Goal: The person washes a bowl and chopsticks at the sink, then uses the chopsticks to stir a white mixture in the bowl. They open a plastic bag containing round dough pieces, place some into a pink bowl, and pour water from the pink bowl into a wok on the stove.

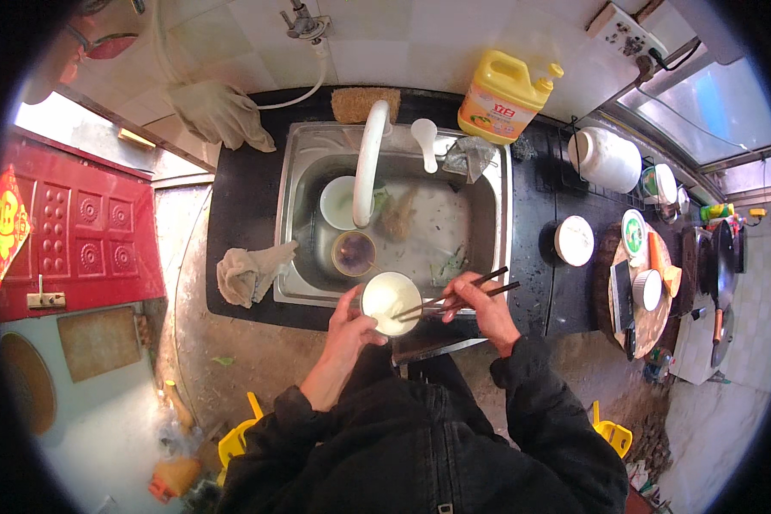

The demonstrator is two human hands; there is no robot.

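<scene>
My left hand holds a small round bowl with pale yellow contents, at the near edge of a steel sink. Dark chopsticks are gripped in my right hand, their tips inside the bowl. Within the sink lie a white bowl, a small round amber-rimmed vessel and some green scraps. A white curved faucet arches over the sink, and a white spoon rests at its far rim.
A yellow detergent jug stands behind the sink. Cloths and gloves lie left. On the right are a lidded white tub and a round chopping board bearing a cleaver, a ramekin and a carrot.
</scene>
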